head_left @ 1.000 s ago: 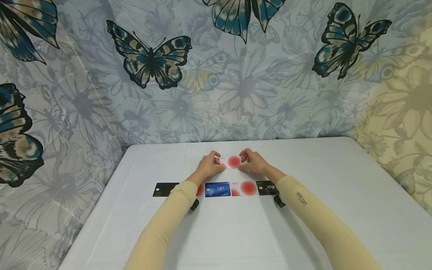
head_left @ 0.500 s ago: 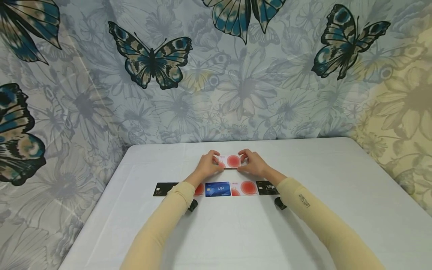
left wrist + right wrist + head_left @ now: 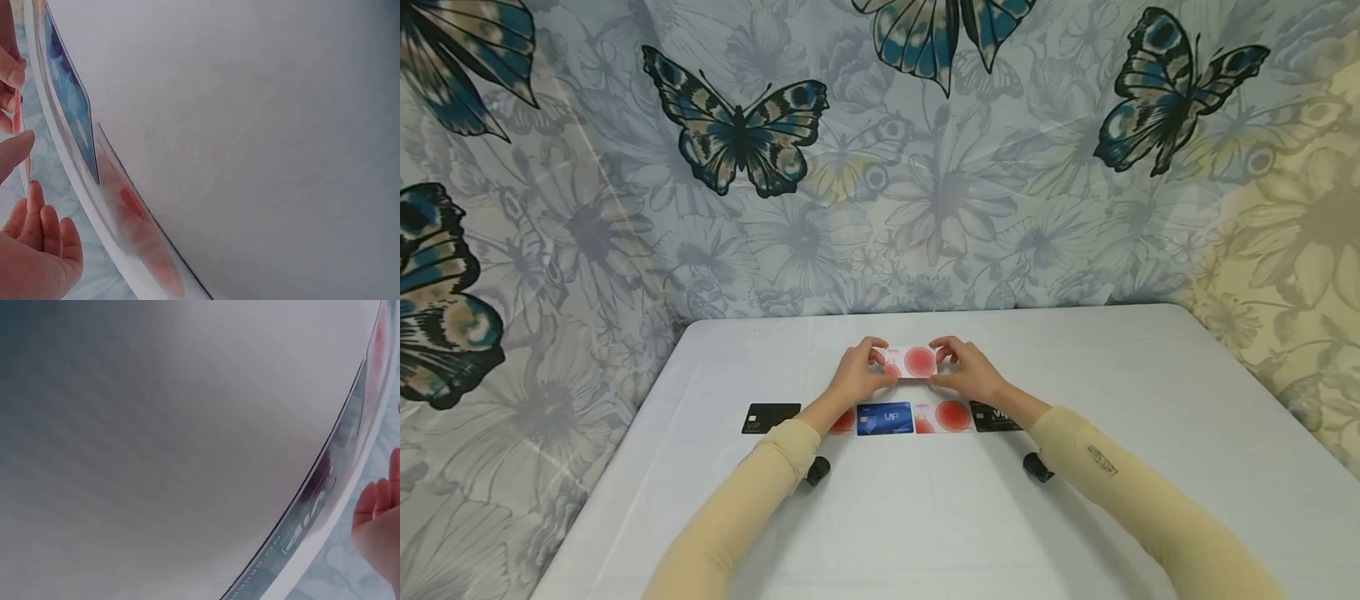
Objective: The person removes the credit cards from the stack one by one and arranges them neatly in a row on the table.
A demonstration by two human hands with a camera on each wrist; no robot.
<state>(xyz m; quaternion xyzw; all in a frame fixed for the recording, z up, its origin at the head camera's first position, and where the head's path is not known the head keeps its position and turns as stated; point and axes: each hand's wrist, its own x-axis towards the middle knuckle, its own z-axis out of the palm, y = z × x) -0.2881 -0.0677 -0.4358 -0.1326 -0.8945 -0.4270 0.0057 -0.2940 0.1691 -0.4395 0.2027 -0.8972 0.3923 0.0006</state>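
Note:
A white card with pink-red circles (image 3: 911, 362) is held up over the far part of the table. My left hand (image 3: 862, 367) pinches its left edge between thumb and fingers, and my right hand (image 3: 967, 369) pinches the right edge. Seen edge-on in the left wrist view, the card (image 3: 17, 119) spans between the two hands. Nearer to me lies a row of cards: a black one (image 3: 767, 417) at left, a red-and-white one (image 3: 842, 422) partly behind my left forearm, a blue VIP card (image 3: 884, 419), another red-and-white card (image 3: 952, 416), and a black VIP card (image 3: 994, 417) partly covered by my right forearm.
The cards lie on a white-covered table (image 3: 910, 508) that ends at a butterfly-and-flower fabric backdrop (image 3: 955, 200). A small black device (image 3: 817, 471) sits under my left wrist, and a similar black device (image 3: 1037, 467) under my right.
Both forearms have swung slightly outward, uncovering more of the left black card. The held card has tilted up a little, with a shadow now below its lower edge; both hands keep their pinch.

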